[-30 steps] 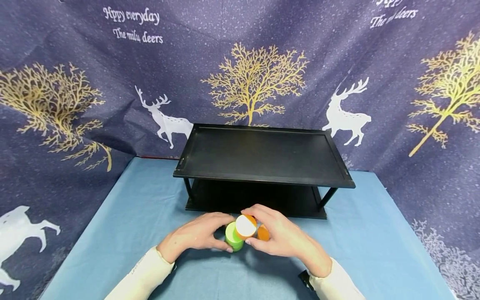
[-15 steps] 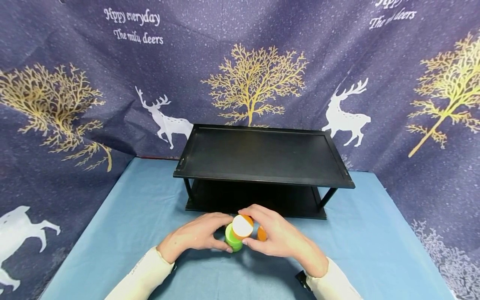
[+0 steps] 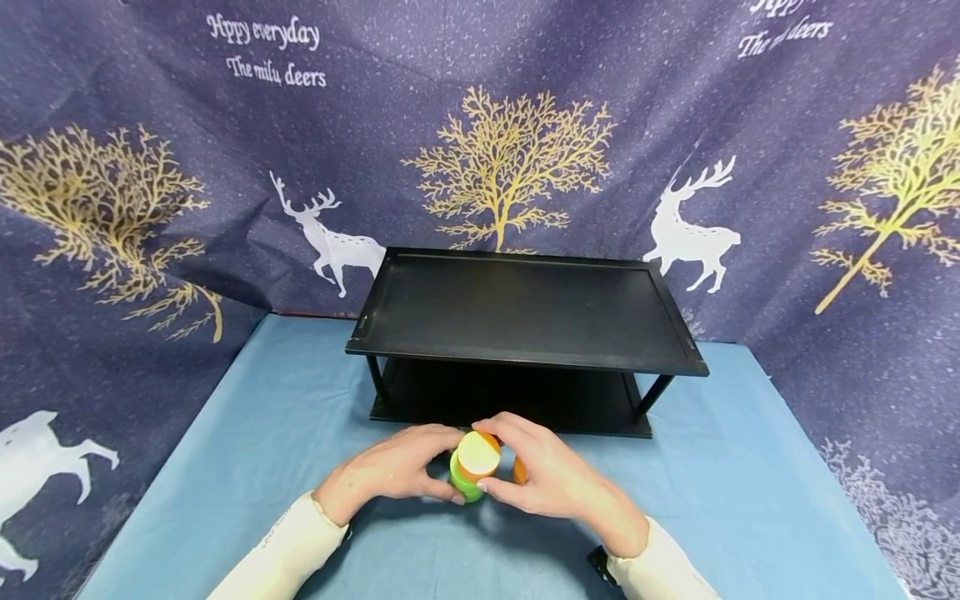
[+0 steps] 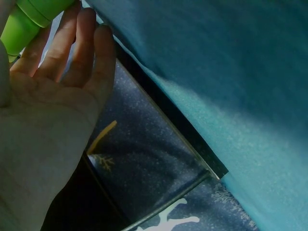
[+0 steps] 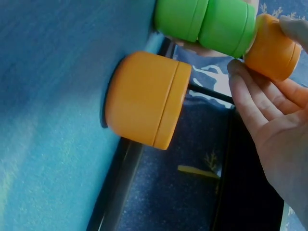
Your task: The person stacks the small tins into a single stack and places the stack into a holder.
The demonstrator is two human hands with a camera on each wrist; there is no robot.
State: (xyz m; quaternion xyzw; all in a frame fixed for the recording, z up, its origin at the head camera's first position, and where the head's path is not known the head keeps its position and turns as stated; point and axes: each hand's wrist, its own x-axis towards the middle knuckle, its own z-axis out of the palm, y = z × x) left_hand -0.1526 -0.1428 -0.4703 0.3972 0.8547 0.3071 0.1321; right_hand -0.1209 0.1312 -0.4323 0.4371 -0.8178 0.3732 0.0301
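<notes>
Two small rounded green jars stand one on the other, the upper green jar [image 5: 227,28] on the lower green jar [image 5: 180,18]. My left hand [image 3: 401,463] curls round this stack, thumb in front and fingers behind. Between thumb and fingertips my right hand [image 3: 553,473] holds an orange jar [image 5: 271,47], pale on top, at the top of the green stack. In the right wrist view it appears to meet the upper green jar; exact contact is unclear. Another orange jar [image 5: 145,98] stands on the cloth beneath my right hand, mostly hidden in the head view.
Behind the hands stands a black two-tier rack [image 3: 517,312], its lower shelf [image 3: 510,400] close to the fingers. A blue cloth [image 3: 225,467] covers the table. A dark printed curtain [image 3: 450,67] hangs behind and at both sides.
My right hand has moved slightly left with the orange jar, bringing it more squarely over the green stack. My left hand stays in place.
</notes>
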